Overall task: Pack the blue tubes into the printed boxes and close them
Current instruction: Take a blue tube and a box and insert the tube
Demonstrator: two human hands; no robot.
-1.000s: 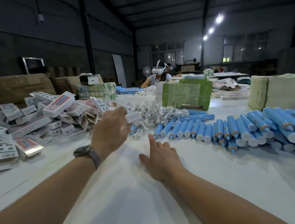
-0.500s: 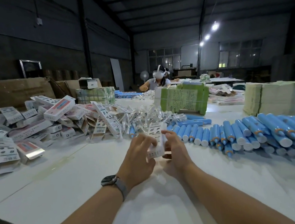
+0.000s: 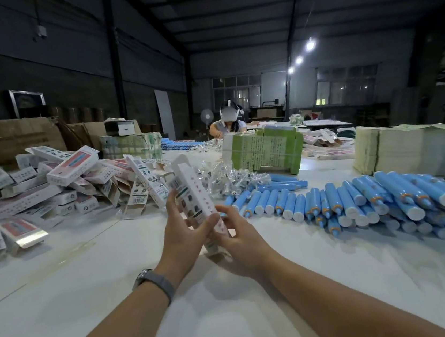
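A long white printed box (image 3: 195, 197) stands tilted above the white table (image 3: 89, 282), its top flap open and pointing away from me. My left hand (image 3: 182, 229) grips its lower left side, thumb across the front. My right hand (image 3: 241, 236) holds the bottom end from the right. Blue tubes (image 3: 360, 202) with white and orange caps lie in a long pile to the right of my hands. More printed boxes (image 3: 71, 181) are heaped at the left.
Small clear-wrapped items (image 3: 222, 179) lie behind the held box. A green bundle (image 3: 264, 152) and tan paper stacks (image 3: 409, 145) stand at the back right. A person with a headset (image 3: 228, 121) sits at the far end. Cardboard cartons (image 3: 2, 139) line the left.
My left hand took a box from the left heap and brought it to the middle. My right hand rose off the table and joined it; the box now stands more upright, opened out.
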